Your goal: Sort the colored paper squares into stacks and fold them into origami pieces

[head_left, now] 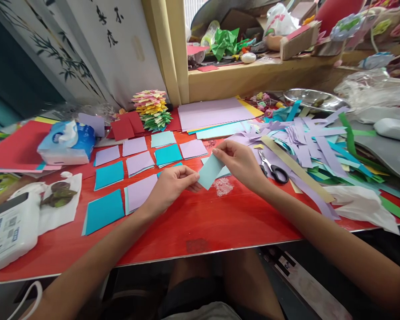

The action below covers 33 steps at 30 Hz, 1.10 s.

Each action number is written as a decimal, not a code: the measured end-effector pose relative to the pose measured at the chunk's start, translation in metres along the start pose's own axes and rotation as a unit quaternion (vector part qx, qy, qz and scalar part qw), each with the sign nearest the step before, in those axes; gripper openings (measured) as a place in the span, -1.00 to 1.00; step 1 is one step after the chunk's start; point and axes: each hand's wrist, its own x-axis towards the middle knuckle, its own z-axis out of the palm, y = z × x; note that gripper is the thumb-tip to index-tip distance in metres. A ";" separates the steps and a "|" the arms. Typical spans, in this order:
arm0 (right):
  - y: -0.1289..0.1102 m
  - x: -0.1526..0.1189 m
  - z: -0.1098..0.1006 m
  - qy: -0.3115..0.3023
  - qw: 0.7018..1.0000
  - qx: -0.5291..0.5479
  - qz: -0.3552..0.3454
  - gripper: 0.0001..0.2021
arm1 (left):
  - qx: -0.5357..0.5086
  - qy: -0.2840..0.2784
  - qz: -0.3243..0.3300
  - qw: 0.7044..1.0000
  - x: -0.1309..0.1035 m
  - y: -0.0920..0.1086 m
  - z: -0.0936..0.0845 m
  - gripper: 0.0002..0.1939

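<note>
Pinching the pale paper [210, 174] narrowly in both hands, with the left hand [175, 183] at its eight-o'clock corner and the right hand [237, 161] at its twelve-o'clock corner. Held tilted above the desk [186, 231]; hard to tell whether single or layered. Keep the grip light and near the edges, to avoid bowing or creasing; if layered, even up the edges before letting go. Watch for another pale pile [224, 172], partly hidden behind the paper and right hand, and probably easy to nudge. From eight round to ten o'clock, note teal piles [109, 174] and lilac piles [140, 163] in loose rows, some just beside the left hand; better to lift over than sweep past. At three o'clock, mind the scissors [279, 174] just beside the right wrist, and beyond, toward two, the tangle of strips [306, 146], likely to drag along if brushed. Farther out, see large sheets [216, 114] at twelve, a tiered model [151, 109] between ten and eleven, a tissue pack [66, 149] at nine, well apart, and a metal bowl [305, 94] at two, past the strips.
</note>
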 end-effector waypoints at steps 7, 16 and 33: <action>0.007 0.012 -0.018 0.048 0.999 -0.016 0.006 -0.83 | -0.012 0.009 0.007 1.000 -0.004 0.003 -0.004 -0.80; 0.007 0.006 -0.024 -0.030 0.994 0.105 0.030 -0.77 | 0.118 0.101 0.096 0.983 -0.005 0.003 0.000 -0.77; 0.045 0.026 -0.070 -0.347 0.905 -0.230 -0.085 -0.59 | 0.301 -0.009 0.117 0.946 -0.003 -0.006 0.003 -0.83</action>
